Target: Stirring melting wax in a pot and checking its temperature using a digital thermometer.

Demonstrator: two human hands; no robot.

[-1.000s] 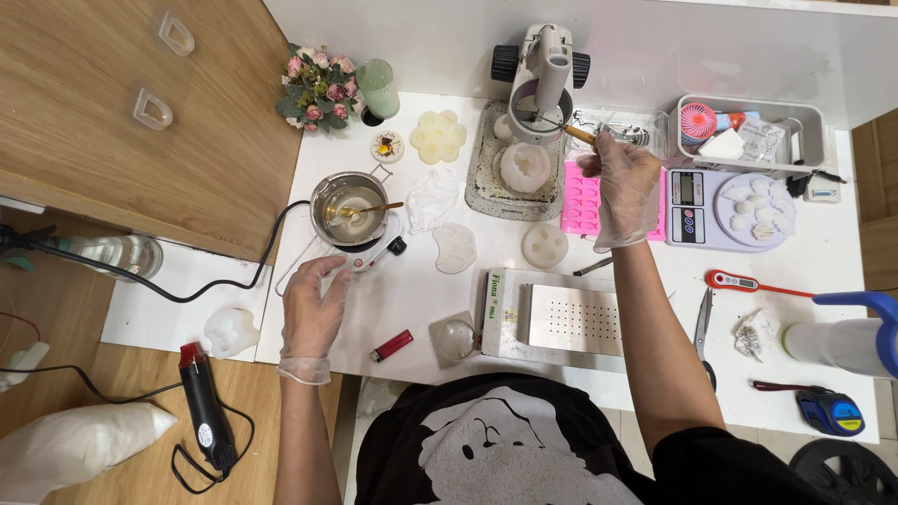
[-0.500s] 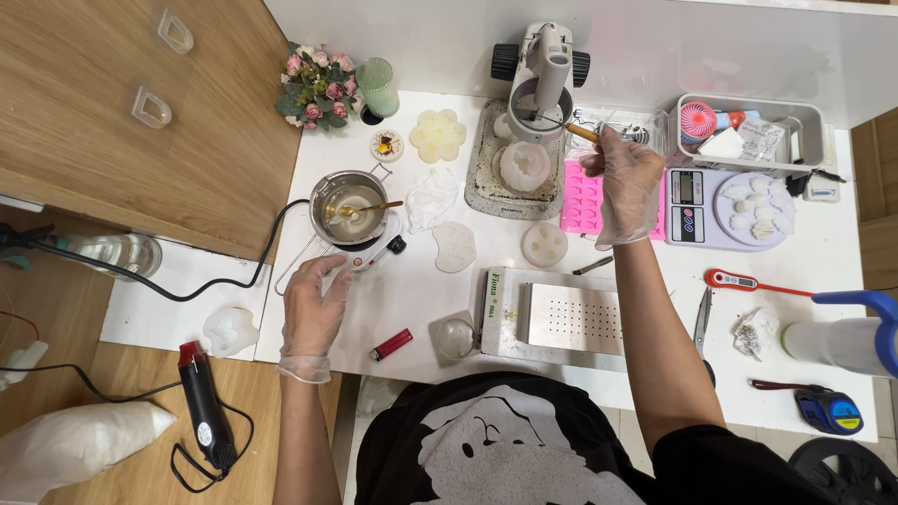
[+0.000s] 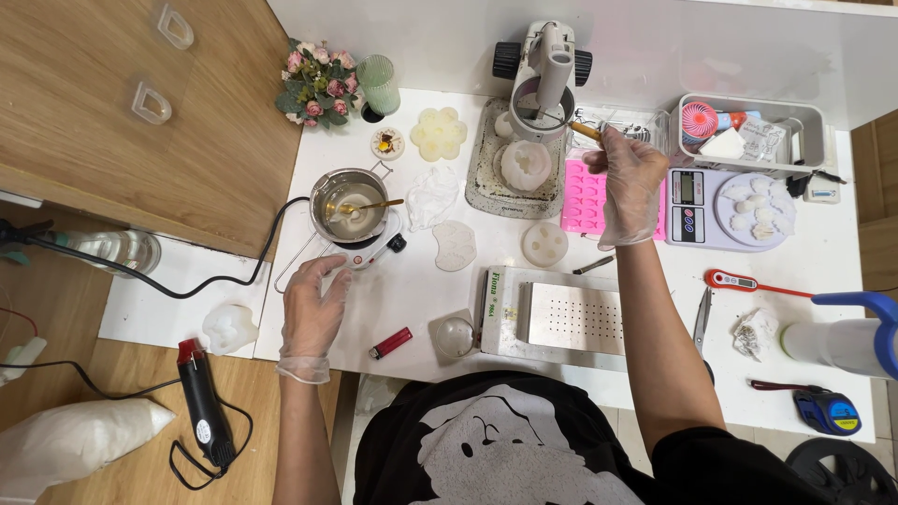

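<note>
Up at the back of the white counter [image 3: 412, 299], the gloved right hand [image 3: 629, 182] has its fingers pinched together on a thin wooden-handled tool [image 3: 578, 128], whose tip reaches into the white press [image 3: 543, 70] above a round white mould [image 3: 525, 165]. Meanwhile the gloved left hand [image 3: 313, 313] rests on the counter, fingers loosely apart and holding nothing, just beside the small hotplate [image 3: 367, 251] carrying a steel pot [image 3: 348, 206] with a spoon [image 3: 369, 208] in it.

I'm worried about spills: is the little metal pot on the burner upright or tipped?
Upright. The metal pot sits level on the small electric burner, its round rim facing the camera, with a gold spoon resting in the pale liquid inside.
</note>
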